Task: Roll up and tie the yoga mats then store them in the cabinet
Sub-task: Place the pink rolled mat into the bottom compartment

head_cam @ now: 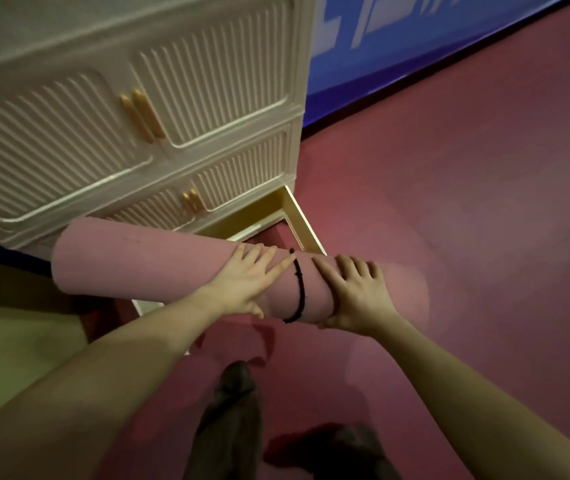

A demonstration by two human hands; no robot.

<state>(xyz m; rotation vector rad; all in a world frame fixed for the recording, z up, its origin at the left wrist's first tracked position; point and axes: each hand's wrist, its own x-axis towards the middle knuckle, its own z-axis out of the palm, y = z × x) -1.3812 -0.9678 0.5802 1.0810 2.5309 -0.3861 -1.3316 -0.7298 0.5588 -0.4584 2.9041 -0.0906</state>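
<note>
The left hand and right hand hold the rolled pink mat above the open bottom drawer of the cabinet. The long left end could bump the cabinet and slip. Spread fingers press on top of the mat, thumbs under it. The black tie sits between both hands.

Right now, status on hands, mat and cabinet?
Both hands, left hand and right hand, grip rolled pink mat. Black tie on. Bottom cabinet door open; upper doors shut.
</note>
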